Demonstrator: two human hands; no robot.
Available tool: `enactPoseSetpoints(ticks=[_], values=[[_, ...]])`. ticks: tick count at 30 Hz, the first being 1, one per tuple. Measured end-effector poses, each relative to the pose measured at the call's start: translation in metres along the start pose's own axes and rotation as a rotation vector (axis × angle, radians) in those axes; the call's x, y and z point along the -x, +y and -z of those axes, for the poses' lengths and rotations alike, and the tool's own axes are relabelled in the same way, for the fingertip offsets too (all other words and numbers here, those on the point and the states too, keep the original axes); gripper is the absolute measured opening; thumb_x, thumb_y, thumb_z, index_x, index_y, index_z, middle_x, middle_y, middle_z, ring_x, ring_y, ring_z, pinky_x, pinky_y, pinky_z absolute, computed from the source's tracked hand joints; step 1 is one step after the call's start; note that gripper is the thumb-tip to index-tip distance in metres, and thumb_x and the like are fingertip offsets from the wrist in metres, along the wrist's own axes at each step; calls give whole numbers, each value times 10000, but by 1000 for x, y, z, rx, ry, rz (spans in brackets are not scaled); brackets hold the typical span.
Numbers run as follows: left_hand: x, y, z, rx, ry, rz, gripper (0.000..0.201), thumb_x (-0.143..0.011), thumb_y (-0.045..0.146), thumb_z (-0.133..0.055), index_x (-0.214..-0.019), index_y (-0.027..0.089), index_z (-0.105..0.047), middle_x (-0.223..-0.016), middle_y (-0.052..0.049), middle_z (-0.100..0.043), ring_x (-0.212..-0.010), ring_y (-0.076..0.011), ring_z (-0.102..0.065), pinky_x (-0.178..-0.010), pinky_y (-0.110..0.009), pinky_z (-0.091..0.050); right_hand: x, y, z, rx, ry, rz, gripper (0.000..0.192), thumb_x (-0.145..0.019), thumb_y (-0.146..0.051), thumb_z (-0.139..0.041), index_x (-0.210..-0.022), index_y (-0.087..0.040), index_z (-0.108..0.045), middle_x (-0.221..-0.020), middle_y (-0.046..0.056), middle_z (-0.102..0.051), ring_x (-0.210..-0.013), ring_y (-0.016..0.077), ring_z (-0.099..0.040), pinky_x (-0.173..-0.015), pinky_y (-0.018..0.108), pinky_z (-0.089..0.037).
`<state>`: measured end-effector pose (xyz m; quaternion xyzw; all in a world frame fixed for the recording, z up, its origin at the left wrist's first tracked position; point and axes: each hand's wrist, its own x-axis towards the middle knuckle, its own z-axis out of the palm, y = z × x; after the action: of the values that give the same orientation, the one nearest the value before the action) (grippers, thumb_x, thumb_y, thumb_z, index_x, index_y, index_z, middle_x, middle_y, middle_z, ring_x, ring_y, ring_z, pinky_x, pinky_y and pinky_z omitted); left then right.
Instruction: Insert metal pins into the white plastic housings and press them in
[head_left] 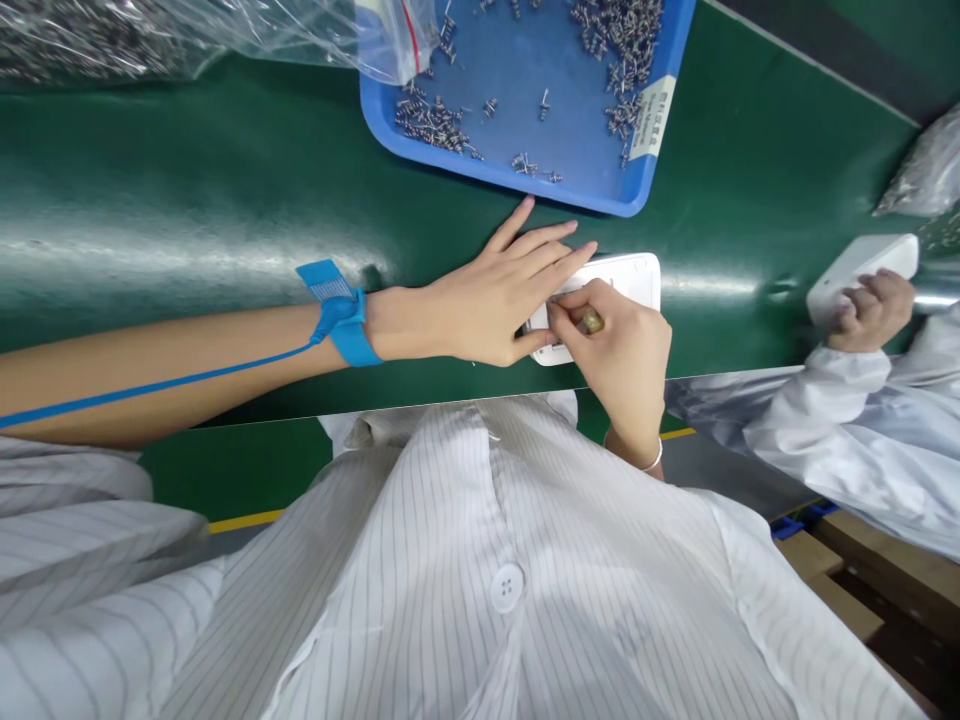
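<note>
**Both hands on white casing, small part going in**

Casing point(626, 275) lies flat on the green table point(187, 200), at 6 o'clock from the blue tray point(525, 60) and near it, not touching. Left hand point(487, 300) lies on the casing's left end, fingers spread and flat, pinning it. Right hand point(622, 350) has its grip pressed together on a small brass-coloured bit point(592, 321) over the casing's near edge; can't tell what the bit is. Tray holds loose screws point(431, 120). Blue wrist strap point(341, 315) on left wrist. At 3 o'clock a co-worker's hand point(870, 305) holds a second white casing point(862, 265).

Judgement: to do this well, she should keep the left palm down so the casing doesn't slide, and keep the bit square before pressing.
</note>
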<state>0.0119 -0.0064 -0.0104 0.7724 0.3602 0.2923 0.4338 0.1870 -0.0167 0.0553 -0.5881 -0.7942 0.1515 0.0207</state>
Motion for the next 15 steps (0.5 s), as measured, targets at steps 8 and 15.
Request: enactPoseSetpoints(ticks=[8,15], values=[[3,-3,-1,-172,-26,-92,818,-920,365,-565,-1590,142,-152,-1568,-163,-369,-1504,-382,-236,-1221,-663,-39,0,0,-2,83,-2,40,266,-939,-413,-529,-868,-226,-704,-668,-22,-676,-608,126,-592,-570,251,-295],[3,-2,1,-218,-49,-102,833,-924,395,-565,-1593,136,-140,-1573,-174,-360,-1503,-391,-232,-1216,-668,-66,-1,4,14,33,-111,77,186,-940,-337,-559,-976,-250,-720,-780,-16,-724,-650,140,-633,-574,259,-321]])
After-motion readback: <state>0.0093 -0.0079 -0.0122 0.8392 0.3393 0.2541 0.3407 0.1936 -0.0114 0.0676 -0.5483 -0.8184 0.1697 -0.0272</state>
